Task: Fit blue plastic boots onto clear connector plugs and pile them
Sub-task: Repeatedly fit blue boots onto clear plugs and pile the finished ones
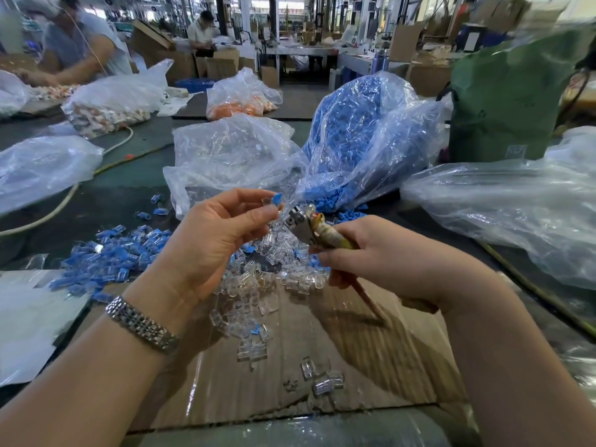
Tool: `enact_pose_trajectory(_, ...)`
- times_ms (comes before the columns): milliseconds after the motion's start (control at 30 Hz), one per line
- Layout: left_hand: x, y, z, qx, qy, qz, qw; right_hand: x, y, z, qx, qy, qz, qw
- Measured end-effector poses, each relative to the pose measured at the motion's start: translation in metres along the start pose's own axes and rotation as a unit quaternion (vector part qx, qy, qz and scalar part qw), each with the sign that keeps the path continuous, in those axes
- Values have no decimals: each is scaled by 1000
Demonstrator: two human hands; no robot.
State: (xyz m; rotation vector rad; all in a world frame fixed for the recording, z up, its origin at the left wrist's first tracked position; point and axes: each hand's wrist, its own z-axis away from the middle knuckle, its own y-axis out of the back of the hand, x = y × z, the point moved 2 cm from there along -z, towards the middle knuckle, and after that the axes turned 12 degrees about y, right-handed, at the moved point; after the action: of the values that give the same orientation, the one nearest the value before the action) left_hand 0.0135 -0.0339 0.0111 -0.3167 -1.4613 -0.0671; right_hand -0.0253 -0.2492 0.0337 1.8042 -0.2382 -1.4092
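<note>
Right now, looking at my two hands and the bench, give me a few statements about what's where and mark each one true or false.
1. The left hand pinches a clear plug with a blue boot at its fingertips. True.
2. The right hand is empty. False: it grips a hand tool with a metal head.
3. The bag of blue boots lies beyond the hands. True.
4. The finished blue-and-clear pile lies right of the right hand. False: it lies left of the left hand.
5. Loose clear plugs are spread on cardboard. True.
</note>
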Motion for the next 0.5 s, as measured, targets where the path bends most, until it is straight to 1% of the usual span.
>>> enact_pose_trajectory(167,-1,-6,3,-16,-28,-61,998,-5,-3,0,14,-2,-74,997)
enact_pose_trajectory(367,0,-10,4,7,-91,-122,988,-9,-5,1,11,-1,-54,998)
enact_pose_trajectory(500,-1,-10,4,24,-96,-138,985,-9,-11,-1,24,6,-25,999)
